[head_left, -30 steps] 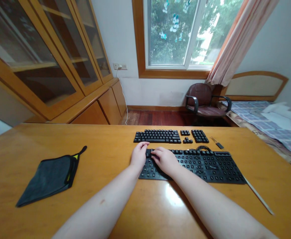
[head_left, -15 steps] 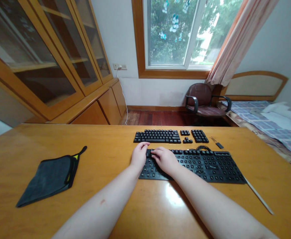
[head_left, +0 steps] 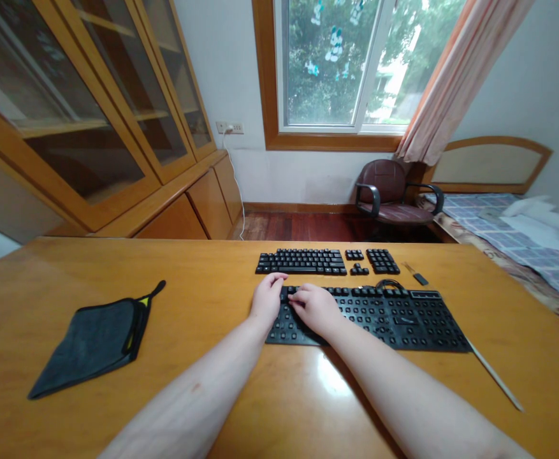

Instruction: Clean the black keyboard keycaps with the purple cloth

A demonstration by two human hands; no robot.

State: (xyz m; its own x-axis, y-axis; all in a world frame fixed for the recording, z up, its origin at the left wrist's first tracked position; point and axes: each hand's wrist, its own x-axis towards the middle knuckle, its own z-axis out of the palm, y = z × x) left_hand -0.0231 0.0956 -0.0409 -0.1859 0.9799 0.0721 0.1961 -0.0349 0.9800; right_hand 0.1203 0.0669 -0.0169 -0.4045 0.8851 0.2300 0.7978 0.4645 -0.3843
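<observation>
A black keyboard (head_left: 370,312) lies on the desk, most of its key posts bare, with keycaps along its top row. My left hand (head_left: 267,298) is closed round the upper left corner of this keyboard. Over its upper left part is my right hand (head_left: 315,309), fingers curled and pressed together near the top row. Whatever those fingertips hold is hidden. Behind the keyboard, loose black keycaps (head_left: 301,261) are laid out in keyboard order, with a number-pad block (head_left: 382,261) at their right.
A folded dark grey cloth (head_left: 92,338) lies at the left of the wooden desk (head_left: 188,268). A thin pale stick (head_left: 496,376) rests by the keyboard's right end. Behind it are a coiled cable (head_left: 391,284) and a small wire keycap puller (head_left: 420,278). An office chair (head_left: 387,191) stands beyond.
The fingers of my right hand have curled in more and shifted slightly left at the keyboard's top row. My left hand stays at the corner.
</observation>
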